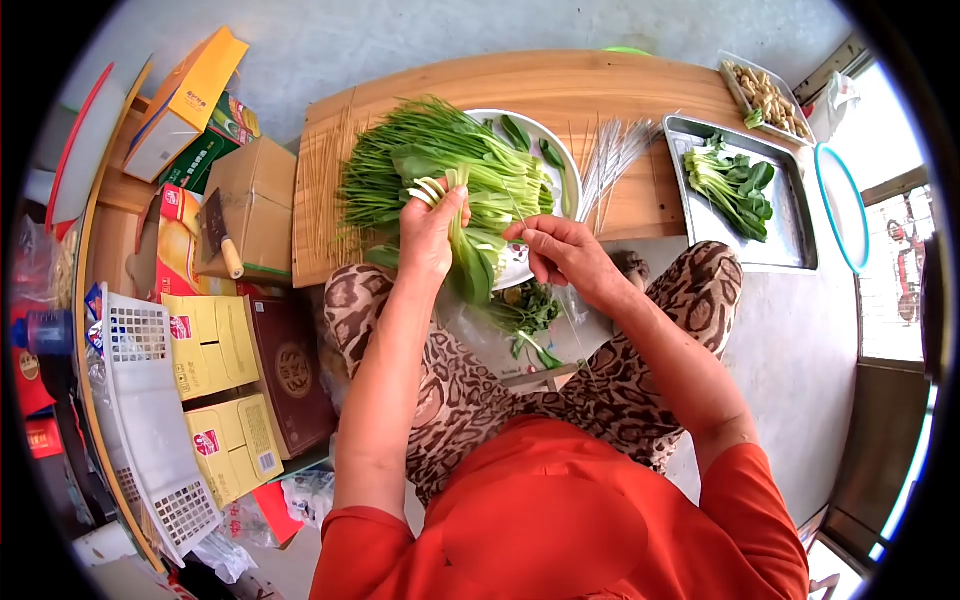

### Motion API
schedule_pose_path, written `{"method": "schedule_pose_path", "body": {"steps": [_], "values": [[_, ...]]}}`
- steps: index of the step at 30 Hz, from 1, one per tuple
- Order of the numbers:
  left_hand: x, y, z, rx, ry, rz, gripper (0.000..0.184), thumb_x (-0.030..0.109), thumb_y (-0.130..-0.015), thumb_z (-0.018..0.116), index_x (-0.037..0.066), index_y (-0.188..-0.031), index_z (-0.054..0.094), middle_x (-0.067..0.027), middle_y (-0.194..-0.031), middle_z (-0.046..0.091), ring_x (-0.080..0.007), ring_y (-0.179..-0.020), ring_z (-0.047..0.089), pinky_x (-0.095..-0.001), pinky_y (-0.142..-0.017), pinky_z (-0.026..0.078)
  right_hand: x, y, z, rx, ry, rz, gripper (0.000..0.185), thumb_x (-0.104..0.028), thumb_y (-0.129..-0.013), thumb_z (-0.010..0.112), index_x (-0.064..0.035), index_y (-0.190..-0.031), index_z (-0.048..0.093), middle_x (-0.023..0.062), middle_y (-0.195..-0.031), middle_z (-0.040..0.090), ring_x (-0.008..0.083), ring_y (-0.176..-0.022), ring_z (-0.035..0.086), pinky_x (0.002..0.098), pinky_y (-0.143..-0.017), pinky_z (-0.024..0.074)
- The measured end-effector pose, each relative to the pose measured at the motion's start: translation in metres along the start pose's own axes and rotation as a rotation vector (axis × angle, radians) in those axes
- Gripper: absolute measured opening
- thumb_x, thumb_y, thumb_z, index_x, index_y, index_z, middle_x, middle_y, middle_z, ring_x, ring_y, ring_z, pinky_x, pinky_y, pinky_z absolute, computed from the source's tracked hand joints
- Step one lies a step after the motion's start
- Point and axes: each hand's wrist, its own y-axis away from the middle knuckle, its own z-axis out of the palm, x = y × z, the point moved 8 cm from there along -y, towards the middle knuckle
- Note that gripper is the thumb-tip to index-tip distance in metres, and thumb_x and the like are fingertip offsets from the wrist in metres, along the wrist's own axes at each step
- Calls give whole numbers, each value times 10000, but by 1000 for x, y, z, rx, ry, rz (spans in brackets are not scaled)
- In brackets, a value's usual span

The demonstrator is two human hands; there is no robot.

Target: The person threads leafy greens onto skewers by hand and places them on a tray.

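My left hand (430, 235) is closed round a bunch of bok choy (470, 262), its pale cut stems showing above my fingers and its leaves hanging below. Just to the right, the fingers of my right hand (572, 252) pinch a thin strand (578, 345) that trails down toward my lap. Behind my hands a large pile of long green stalks (405, 160) lies on the wooden table (440, 78). A white plate (545, 128) with loose leaves sits beside the pile. Pale thin strands (617, 160) are spread to the plate's right.
On the right stands a metal tray (790, 225) holding bok choy, with a container of light brown pieces (765, 95) behind it. Thin sticks (322, 195) lie at the table's left. A knife (222, 235) rests by cardboard boxes (262, 190). Trimmed leaves (530, 308) lie below my hands.
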Motion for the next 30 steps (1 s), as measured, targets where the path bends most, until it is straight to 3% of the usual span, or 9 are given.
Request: {"method": "schedule_pose_path", "body": {"steps": [22,24,28,30], "values": [[-6,11,19,7,-140,63,159,57,-845,652,23,-971,562,-12,-781,587,-85,-654,543,-223,-593,425,7,-2,10,-57,-33,72,267,-213,-1006,421,-49,-1113,604,-27,-549,475,42,-440,363,201,-406,276],[-8,10,20,-35,-159,52,244,53,-842,668,10,-1037,528,-26,-838,582,-103,-686,557,-235,-597,448,10,-3,10,-77,-60,85,263,-215,-1005,426,-49,-1108,602,-25,-553,481,41,-434,359,203,-403,273],[-9,12,23,-43,-149,47,241,52,-842,667,12,-1034,527,-27,-836,581,-102,-684,554,-235,-597,447,13,-6,9,-61,-90,54,239,-213,-995,460,-39,-1063,609,7,-548,522,52,-402,367,218,-377,269],[-7,13,24,-21,-138,60,175,64,-848,656,26,-983,551,-13,-777,585,-79,-646,538,-217,-593,424,12,-7,8,-55,-86,47,241,-215,-995,459,-39,-1060,611,10,-553,525,53,-403,371,216,-377,272]]}}
